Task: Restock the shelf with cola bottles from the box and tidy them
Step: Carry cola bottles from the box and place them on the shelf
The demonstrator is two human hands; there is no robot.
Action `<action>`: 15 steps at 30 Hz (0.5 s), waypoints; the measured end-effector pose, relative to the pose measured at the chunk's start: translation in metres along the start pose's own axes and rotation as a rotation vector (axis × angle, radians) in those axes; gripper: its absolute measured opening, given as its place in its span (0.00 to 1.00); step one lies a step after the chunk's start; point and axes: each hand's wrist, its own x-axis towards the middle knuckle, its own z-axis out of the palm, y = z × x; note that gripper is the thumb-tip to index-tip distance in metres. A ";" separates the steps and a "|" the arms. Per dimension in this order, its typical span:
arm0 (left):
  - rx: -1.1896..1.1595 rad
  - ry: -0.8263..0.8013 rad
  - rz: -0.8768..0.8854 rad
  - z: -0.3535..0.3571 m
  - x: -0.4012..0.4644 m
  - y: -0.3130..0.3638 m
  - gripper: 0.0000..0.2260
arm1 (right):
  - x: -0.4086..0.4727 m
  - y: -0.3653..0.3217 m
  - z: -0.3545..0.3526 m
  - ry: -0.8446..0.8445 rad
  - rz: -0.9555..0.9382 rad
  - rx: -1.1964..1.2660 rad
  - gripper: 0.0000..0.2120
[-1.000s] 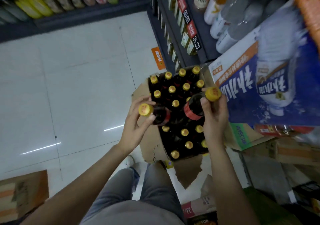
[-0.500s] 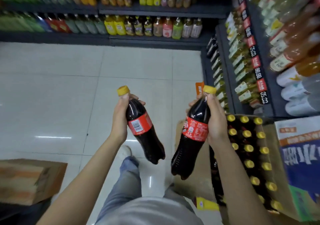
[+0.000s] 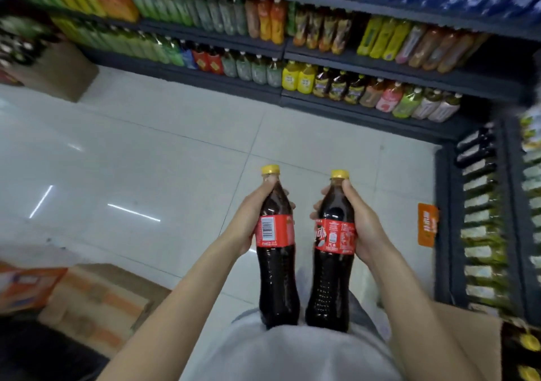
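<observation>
I hold two cola bottles upright side by side in front of my body. My left hand (image 3: 248, 222) grips the left cola bottle (image 3: 276, 266) around its upper part; it has a yellow cap and a red label showing a barcode. My right hand (image 3: 361, 225) grips the right cola bottle (image 3: 332, 272) the same way. The two bottles almost touch near their bases. The cardboard box (image 3: 480, 348) with more yellow-capped bottles sits at the bottom right corner, mostly cut off.
Dark shelves (image 3: 351, 55) full of coloured drink bottles run across the far side of the white tiled floor (image 3: 146, 161). Another shelf unit (image 3: 486, 219) stands at the right. Cardboard boxes (image 3: 93, 298) lie at the lower left, another carton (image 3: 55, 70) at the upper left.
My view has swung left, away from the box toward the far shelves. Both bottles have come upright and closer together in front of me.
</observation>
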 end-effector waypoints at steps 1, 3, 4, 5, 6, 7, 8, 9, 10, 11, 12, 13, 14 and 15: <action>0.007 -0.004 -0.009 -0.007 0.012 0.009 0.21 | 0.017 -0.006 0.008 -0.028 0.012 -0.020 0.19; -0.023 0.007 -0.019 -0.022 0.041 0.028 0.22 | 0.052 -0.020 0.020 -0.078 0.038 -0.055 0.20; -0.043 0.017 -0.017 -0.029 0.056 0.039 0.22 | 0.072 -0.028 0.024 -0.103 0.048 -0.064 0.23; -0.055 0.030 -0.013 -0.036 0.072 0.053 0.22 | 0.092 -0.039 0.029 -0.130 0.053 -0.078 0.27; -0.057 0.045 -0.003 -0.043 0.089 0.067 0.22 | 0.114 -0.051 0.033 -0.164 0.055 -0.102 0.32; -0.057 0.055 0.015 -0.050 0.106 0.082 0.21 | 0.137 -0.066 0.038 -0.204 0.055 -0.131 0.36; -0.054 0.060 0.044 -0.057 0.123 0.097 0.21 | 0.160 -0.080 0.043 -0.247 0.053 -0.168 0.40; -0.052 0.064 0.071 -0.064 0.138 0.112 0.22 | 0.183 -0.094 0.050 -0.287 0.055 -0.205 0.42; -0.047 0.063 0.095 -0.070 0.153 0.127 0.25 | 0.204 -0.108 0.057 -0.320 0.056 -0.237 0.42; -0.045 0.059 0.114 -0.076 0.168 0.142 0.30 | 0.225 -0.122 0.065 -0.344 0.055 -0.261 0.39; -0.050 0.051 0.123 -0.082 0.182 0.157 0.35 | 0.245 -0.136 0.073 -0.363 0.052 -0.284 0.37; -0.065 0.040 0.120 -0.088 0.195 0.171 0.40 | 0.263 -0.149 0.082 -0.381 0.058 -0.308 0.35; -0.081 0.026 0.114 -0.095 0.209 0.182 0.44 | 0.280 -0.161 0.091 -0.402 0.067 -0.329 0.34; -0.100 0.010 0.101 -0.101 0.221 0.193 0.47 | 0.297 -0.172 0.100 -0.421 0.076 -0.346 0.33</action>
